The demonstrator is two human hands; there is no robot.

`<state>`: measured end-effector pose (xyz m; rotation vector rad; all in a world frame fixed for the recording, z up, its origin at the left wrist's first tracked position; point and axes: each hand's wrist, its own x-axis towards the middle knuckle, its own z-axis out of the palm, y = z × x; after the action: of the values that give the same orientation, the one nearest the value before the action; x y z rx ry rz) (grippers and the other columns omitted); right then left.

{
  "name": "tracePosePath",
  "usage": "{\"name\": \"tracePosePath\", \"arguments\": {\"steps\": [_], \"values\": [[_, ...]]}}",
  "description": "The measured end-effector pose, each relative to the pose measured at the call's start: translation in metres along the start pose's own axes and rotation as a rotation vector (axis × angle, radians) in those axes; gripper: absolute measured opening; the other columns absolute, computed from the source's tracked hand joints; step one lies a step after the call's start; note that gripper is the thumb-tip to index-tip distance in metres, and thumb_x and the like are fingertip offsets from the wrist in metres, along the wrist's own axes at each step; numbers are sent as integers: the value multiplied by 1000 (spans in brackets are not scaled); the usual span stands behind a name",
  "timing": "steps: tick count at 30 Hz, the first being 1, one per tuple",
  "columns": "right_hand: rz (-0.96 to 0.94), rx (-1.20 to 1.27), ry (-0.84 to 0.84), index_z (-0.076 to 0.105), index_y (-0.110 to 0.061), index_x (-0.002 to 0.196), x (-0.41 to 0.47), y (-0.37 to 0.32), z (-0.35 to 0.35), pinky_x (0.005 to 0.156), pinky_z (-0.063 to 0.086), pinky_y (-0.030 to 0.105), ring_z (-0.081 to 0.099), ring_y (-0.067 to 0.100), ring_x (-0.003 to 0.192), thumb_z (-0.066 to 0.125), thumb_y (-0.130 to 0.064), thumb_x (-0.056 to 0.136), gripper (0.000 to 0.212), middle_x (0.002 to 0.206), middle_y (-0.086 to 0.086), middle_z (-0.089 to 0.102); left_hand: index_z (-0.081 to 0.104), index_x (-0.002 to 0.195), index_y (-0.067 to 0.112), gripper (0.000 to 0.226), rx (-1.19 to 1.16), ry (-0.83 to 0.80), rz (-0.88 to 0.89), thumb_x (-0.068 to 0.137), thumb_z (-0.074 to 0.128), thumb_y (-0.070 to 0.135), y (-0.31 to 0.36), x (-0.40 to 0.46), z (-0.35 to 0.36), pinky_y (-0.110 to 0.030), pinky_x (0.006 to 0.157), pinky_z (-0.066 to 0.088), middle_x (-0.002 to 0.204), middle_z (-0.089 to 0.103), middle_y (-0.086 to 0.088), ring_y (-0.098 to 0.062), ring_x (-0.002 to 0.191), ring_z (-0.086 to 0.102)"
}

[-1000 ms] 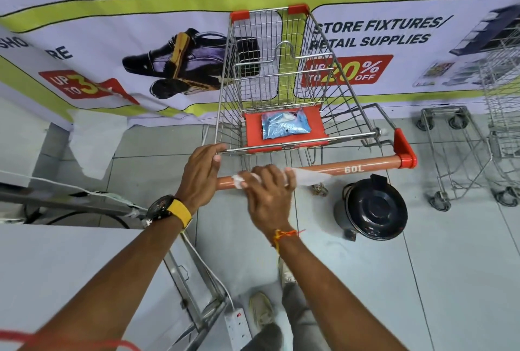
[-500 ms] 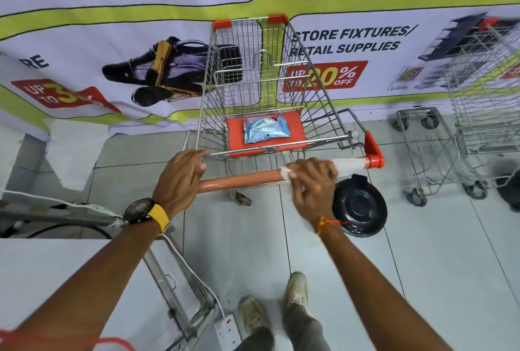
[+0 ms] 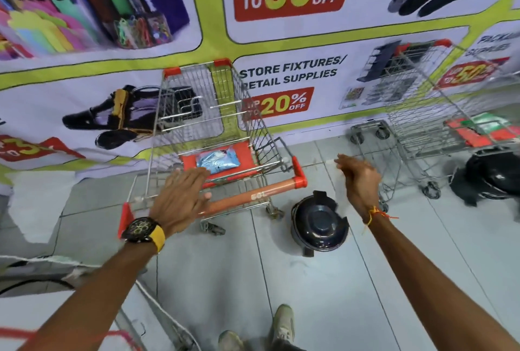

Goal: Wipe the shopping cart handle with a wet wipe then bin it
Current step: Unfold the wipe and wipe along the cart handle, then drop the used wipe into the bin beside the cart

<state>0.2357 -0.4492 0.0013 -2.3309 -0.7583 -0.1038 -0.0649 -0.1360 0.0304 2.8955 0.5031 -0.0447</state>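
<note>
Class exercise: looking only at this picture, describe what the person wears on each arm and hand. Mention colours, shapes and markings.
Both forearms are bare, with no sleeves or gloves. The left wrist carries a black round watch with yellowish dial markings on a yellow strap. The right wrist has a thin orange-and-yellow thread bracelet with loose ends. No rings are discernible.

left hand (image 3: 180,198) open over orange cart handle (image 3: 253,197), right hand (image 3: 358,179) open, apart, black bin (image 3: 319,224) below

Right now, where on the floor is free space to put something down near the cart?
Bare tiles lie between the black bin and the shoes. More lie right of the bin, below the second cart. It is crowded under the orange handle, among wheels.
</note>
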Motion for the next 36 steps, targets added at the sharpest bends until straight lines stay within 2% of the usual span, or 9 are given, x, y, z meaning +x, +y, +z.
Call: {"name": "tracePosePath", "arguments": {"steps": [2, 6, 9, 12, 18, 22, 26, 30, 36], "values": [[115, -20, -45, 80, -9, 92, 5, 4, -13, 78, 57, 39, 75, 34, 86, 68, -5, 90, 13, 95, 16, 80, 46, 144, 13, 62, -16, 9, 64, 99, 27, 51, 35, 26, -3, -55, 112, 33, 145, 55, -10, -30, 134, 49], [323, -32, -185, 79, -4, 96, 8, 17, -30, 84, 59, 41, 74, 37, 89, 71, -39, 91, 37, 95, 19, 79, 44, 144, 13, 61, -68, -2, 188, 100, 29, 51, 101, 74, -5, -50, 114, 29, 145, 54, -11, -30, 134, 48], [391, -63, -235, 77, -3, 107, 5, 28, -37, 92, 54, 36, 73, 34, 98, 87, -28, 78, 40, 103, 17, 79, 44, 145, 13, 57, -70, -7, 301, 102, 37, 51, 135, 107, 2, -46, 116, 26, 146, 53, -10, -28, 135, 47], [402, -193, -199, 79, -8, 88, -1, 39, -41, 82, 61, 42, 74, 35, 85, 74, -15, 82, 11, 90, 18, 79, 42, 146, 17, 57, -89, -32, 369, 101, 42, 51, 158, 137, 14, -50, 117, 30, 148, 52, -8, -28, 136, 47], [491, -188, -158, 76, -18, 109, -9, 63, -55, 85, 55, 41, 71, 40, 98, 53, -8, 95, 28, 103, 17, 78, 37, 148, 21, 55, -89, -118, 422, 102, 30, 50, 183, 186, 33, -46, 119, 28, 152, 48, -4, -24, 137, 44], [600, 43, -93, 80, -15, 90, -16, 77, -62, 90, 55, 40, 71, 33, 102, 50, 10, 88, 39, 110, 11, 79, 37, 149, 22, 62, -94, -227, 423, 99, 21, 57, 184, 204, 45, -48, 118, 29, 152, 47, -4, -23, 138, 44], [834, 253, 26, 74, -27, 74, -23, 97, -63, 92, 59, 48, 72, 25, 88, 59, 3, 90, 37, 90, 3, 79, 39, 147, 22, 69, -155, -290, 359, 96, 19, 64, 183, 213, 55, -49, 117, 29, 150, 48, -3, -24, 138, 42], [891, 358, 39, 72, -13, 65, -36, 105, -63, 83, 58, 50, 68, 24, 74, 71, -24, 87, 24, 72, 0, 73, 46, 142, 23, 74, -142, -266, 338, 94, 16, 70, 181, 214, 62, -48, 115, 32, 144, 55, -3, -26, 132, 47], [816, 290, 13, 75, -18, 75, -51, 128, -44, 90, 56, 40, 72, 22, 96, 72, -7, 85, 14, 95, 5, 78, 56, 136, 20, 66, -143, -242, 348, 94, 27, 63, 186, 217, 64, -49, 113, 34, 137, 61, -7, -29, 128, 52]]}}
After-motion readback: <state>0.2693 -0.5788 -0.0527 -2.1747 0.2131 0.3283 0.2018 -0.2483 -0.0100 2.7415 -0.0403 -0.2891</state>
